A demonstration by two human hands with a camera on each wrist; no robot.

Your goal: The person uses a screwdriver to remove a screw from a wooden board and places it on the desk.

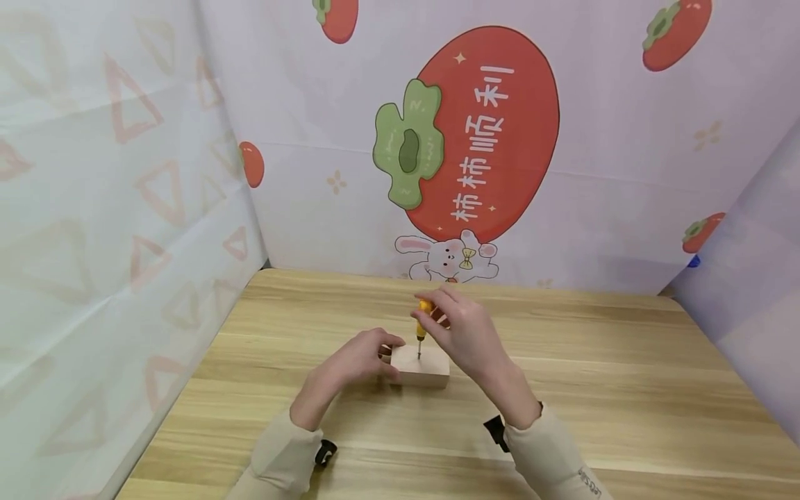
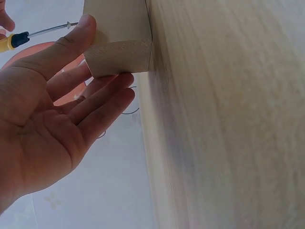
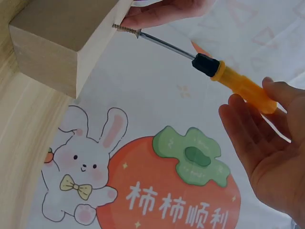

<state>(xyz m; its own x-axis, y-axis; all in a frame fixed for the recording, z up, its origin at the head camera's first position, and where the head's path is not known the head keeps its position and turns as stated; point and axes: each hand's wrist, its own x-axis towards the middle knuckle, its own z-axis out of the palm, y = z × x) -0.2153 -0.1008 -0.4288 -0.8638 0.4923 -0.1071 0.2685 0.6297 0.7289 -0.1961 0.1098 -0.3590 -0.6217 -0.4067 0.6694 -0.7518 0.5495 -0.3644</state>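
A pale wooden block point(image 1: 420, 368) lies on the table, with a screw point(image 3: 127, 29) standing up from its top face, part of the threads showing. My left hand point(image 1: 359, 357) grips the block's left end, thumb on the near side and fingers on the far side. Above the block, my right hand point(image 1: 469, 332) holds a screwdriver point(image 3: 243, 90) by its yellow handle, between thumb and fingers. The screwdriver stands nearly upright, its metal shaft meeting the screw head. In the left wrist view the screw point(image 2: 70, 25) is partly hidden by the left thumb.
The wood-grain table point(image 1: 594, 389) stretches out on both sides of the block. A printed cloth point(image 1: 312, 208) with persimmons and a rabbit hangs behind the table's far edge. Another cloth point(image 1: 112, 243) hangs along the left side. A black strap piece point(image 1: 496, 432) sits at the right wrist.
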